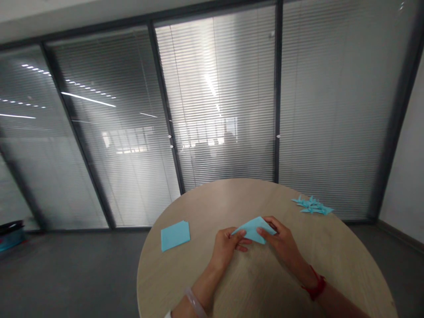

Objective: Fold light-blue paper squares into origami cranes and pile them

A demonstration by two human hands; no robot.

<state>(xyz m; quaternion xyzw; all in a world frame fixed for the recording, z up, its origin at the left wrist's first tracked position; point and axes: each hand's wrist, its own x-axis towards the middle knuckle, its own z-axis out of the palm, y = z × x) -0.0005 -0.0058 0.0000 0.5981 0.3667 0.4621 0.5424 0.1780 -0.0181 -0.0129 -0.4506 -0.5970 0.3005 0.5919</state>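
Note:
A light blue sheet of paper (pixel 254 228), folded into a triangle, is held just above the round wooden table (pixel 238 198). My left hand (pixel 227 246) pinches its left corner with thumb and fingers closed. My right hand (pixel 281 240) grips its right edge, fingers curled over the paper. A clear bangle sits on my left wrist, a red band on my right.
A small stack of blue square sheets (pixel 175 235) lies on the table to the left. Several folded blue paper figures (pixel 312 206) lie at the table's far right. Glass partitions with blinds (pixel 215 110) stand behind the table. Grey floor surrounds it.

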